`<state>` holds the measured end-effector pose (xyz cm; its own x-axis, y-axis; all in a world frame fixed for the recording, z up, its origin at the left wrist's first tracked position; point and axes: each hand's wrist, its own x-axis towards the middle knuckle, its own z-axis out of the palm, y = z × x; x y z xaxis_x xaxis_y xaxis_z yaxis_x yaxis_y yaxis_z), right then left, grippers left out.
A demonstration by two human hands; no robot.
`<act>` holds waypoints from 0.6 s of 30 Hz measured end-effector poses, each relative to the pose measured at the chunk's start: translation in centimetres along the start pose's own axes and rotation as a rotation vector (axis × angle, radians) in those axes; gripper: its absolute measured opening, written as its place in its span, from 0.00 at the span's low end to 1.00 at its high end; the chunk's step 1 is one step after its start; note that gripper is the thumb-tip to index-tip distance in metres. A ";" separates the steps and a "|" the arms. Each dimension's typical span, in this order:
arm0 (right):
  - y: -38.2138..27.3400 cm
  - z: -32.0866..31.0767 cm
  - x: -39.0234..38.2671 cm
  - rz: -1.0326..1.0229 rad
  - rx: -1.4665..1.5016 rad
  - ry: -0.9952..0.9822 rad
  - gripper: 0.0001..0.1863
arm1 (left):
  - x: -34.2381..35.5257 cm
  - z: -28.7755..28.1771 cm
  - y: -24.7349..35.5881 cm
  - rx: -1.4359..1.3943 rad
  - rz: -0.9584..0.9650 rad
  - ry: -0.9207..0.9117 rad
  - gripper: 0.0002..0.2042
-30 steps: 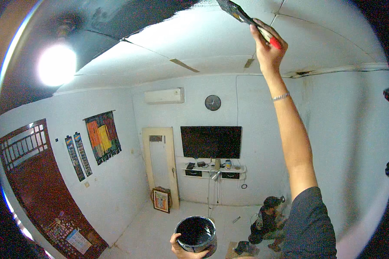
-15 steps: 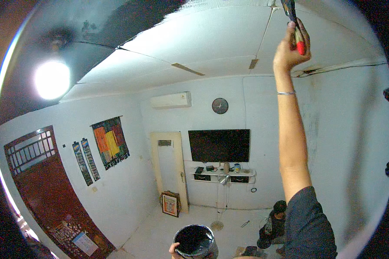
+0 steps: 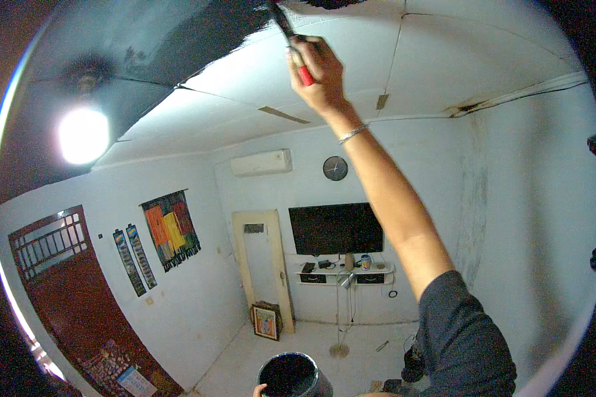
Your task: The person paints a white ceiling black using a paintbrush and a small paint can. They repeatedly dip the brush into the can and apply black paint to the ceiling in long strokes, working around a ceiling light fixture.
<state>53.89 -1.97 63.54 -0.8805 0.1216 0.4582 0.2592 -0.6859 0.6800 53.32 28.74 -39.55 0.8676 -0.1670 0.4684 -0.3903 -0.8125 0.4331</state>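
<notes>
My right hand is raised to the ceiling and closed around a paintbrush with a red-tipped handle. The brush's dark head points up to the ragged edge of the black paint on the white ceiling; whether the bristles touch is hard to tell. At the lower edge, my left hand grips the side of a dark bucket. Only a finger or so of that hand shows. Inside the bucket it looks black and glossy.
A bright lamp hangs from the black-painted part. Ahead are an air conditioner, a clock, a television and a shelf. A standing fan and framed pictures are below. Someone is partly hidden behind my sleeve.
My right hand has swung left with the paintbrush, from the upper right to the black paint's edge. The bucket sits slightly lower and further left. My sleeve now covers more of the other person.
</notes>
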 end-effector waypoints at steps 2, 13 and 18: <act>3.3 -3.5 2.0 -0.064 -0.012 -0.020 0.15 | 0.5 0.4 -0.6 -0.029 0.024 0.009 0.57; 7.7 -10.0 4.4 0.026 -0.502 0.397 0.06 | 6.7 -14.3 14.8 -0.364 -0.046 0.371 0.57; 3.4 -3.7 3.5 0.054 -0.291 0.097 0.08 | 7.6 -28.2 27.9 -0.463 0.069 0.572 0.56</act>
<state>50.22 -6.52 65.39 -0.9058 0.0203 0.4232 0.1943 -0.8677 0.4575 40.35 20.53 -2.19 0.5898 0.2108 0.7796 -0.6376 -0.4709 0.6097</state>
